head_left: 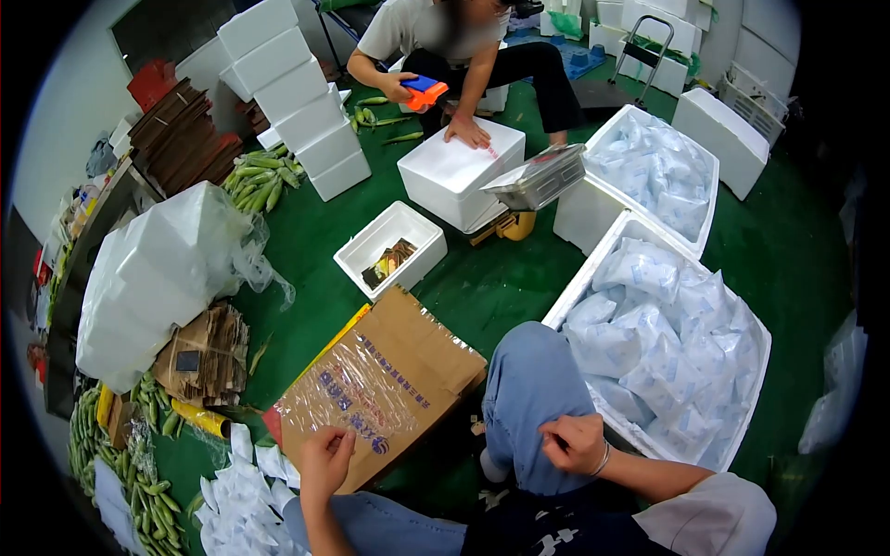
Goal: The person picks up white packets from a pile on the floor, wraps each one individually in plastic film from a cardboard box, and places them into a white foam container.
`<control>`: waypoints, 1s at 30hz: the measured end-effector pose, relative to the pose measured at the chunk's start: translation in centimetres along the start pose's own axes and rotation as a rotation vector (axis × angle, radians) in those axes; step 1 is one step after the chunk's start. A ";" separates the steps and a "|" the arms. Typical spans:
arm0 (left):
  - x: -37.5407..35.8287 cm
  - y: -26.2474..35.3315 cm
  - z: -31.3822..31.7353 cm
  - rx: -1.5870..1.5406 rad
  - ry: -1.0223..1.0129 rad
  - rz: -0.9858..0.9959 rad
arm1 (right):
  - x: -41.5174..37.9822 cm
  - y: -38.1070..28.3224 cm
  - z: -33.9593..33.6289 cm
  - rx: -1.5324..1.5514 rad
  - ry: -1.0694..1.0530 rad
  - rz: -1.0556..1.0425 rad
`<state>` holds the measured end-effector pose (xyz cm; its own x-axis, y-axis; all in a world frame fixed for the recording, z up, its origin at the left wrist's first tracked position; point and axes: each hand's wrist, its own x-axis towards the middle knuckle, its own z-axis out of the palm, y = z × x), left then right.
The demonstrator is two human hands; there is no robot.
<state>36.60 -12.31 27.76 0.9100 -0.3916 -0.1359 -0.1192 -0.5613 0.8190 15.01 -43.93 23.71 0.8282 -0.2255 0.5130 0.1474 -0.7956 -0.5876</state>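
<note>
My left hand (326, 461) is curled with its thumb up, over the near edge of a flat brown cardboard stack (385, 371) with printed writing and clear film. On my raised knee rests my right hand (572, 445), its fingers curled in; whatever either hand holds, if anything, is too small to make out. Right of my knee is a white foam box (762, 357) full of white ice packs (663, 334). More white packs (246, 505) lie in a heap left of my legs. A small open foam box (422, 243) stands beyond the cardboard.
Across from me a co-worker holds an orange and blue tool (426, 91) and presses a hand on a closed foam box (450, 171). A second box of packs (649, 167) stands at the right. Foam boxes (297, 102) are stacked at the back left, near green corn (261, 181).
</note>
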 end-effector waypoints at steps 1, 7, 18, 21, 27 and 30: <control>0.1 0.0 0.0 -0.002 -0.001 -0.002 | 0.0 0.1 0.0 -0.001 -0.003 0.001; 0.0 -0.6 0.0 -0.051 -0.004 -0.008 | 0.0 0.0 0.1 -0.019 -0.007 -0.002; 1.7 -2.0 0.3 -0.007 -0.049 -0.008 | -1.0 0.5 -0.4 -0.049 -0.033 -0.026; 4.5 -3.1 1.2 -0.100 -0.133 -0.075 | -1.9 0.2 -0.3 -0.025 0.063 -0.073; 7.2 -0.8 6.4 0.422 -0.116 0.186 | -3.8 -1.9 -4.7 0.382 0.035 0.169; 7.9 -1.1 8.7 0.335 -0.128 0.224 | -7.5 -0.6 -11.4 0.024 0.180 0.400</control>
<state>40.48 -21.14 20.95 0.7926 -0.6068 -0.0607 -0.4503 -0.6494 0.6128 2.53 -48.17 27.28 0.7155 -0.6093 0.3419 -0.1515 -0.6130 -0.7754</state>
